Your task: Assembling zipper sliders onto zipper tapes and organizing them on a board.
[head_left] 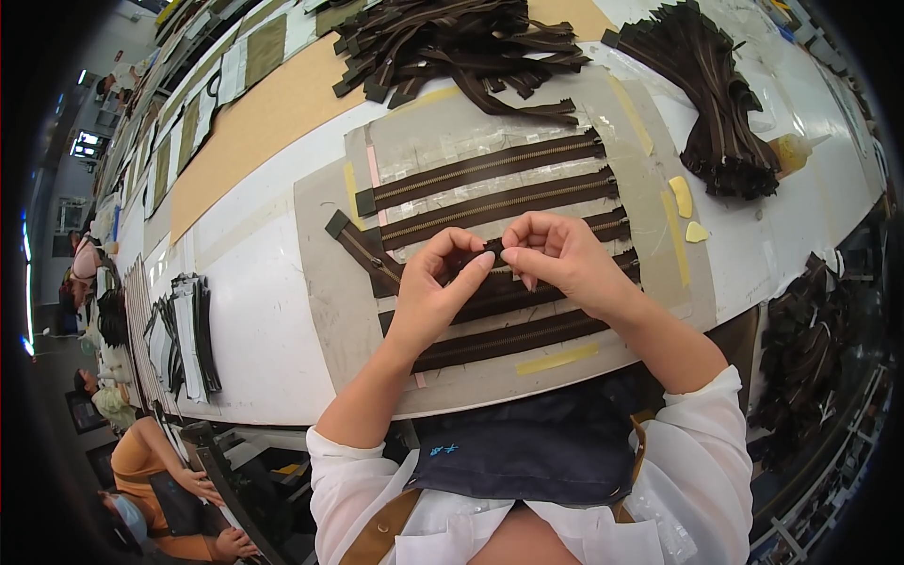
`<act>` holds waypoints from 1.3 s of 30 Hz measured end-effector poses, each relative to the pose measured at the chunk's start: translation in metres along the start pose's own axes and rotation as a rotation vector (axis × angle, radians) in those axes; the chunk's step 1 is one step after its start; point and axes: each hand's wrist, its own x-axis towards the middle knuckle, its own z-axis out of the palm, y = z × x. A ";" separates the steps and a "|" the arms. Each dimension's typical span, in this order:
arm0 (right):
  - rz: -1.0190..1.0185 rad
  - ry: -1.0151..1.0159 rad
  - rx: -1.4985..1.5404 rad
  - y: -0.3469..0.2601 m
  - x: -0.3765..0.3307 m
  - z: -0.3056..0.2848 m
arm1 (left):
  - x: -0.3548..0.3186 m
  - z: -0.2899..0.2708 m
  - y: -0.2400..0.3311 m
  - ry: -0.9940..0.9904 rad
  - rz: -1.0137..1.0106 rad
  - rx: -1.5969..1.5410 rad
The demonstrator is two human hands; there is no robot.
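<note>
Dark brown zippers with brass-coloured teeth lie in rows across a grey cardboard board (pixel 325 311); one is the upper zipper (pixel 480 173). Over the middle rows, my left hand (pixel 436 294) pinches a dark zipper end (pixel 493 249) between thumb and fingers. Close on its right, my right hand (pixel 565 259) is closed in a pinch on the same end. A slanted zipper (pixel 363 247) with its slider runs beneath my left hand; whether it is the one I hold is hidden. My hands cover parts of the rows below.
A heap of loose zippers (pixel 452 47) lies beyond the board, and a zipper bundle (pixel 720 104) at the far right. Beside it are a small yellow bottle (pixel 794 153) and yellow chalk pieces (pixel 681 196). Fabric strips (pixel 191 330) lie left. A seated person (pixel 155 480) is at lower left.
</note>
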 end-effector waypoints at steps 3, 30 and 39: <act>-0.002 0.016 0.007 -0.002 0.000 -0.001 | 0.001 -0.005 0.008 0.000 -0.054 0.028; 0.022 -0.006 0.020 -0.001 0.001 0.002 | 0.001 -0.004 0.001 -0.019 -0.089 -0.069; 0.033 -0.019 -0.008 -0.003 -0.001 0.002 | 0.000 -0.004 0.005 -0.007 -0.189 -0.158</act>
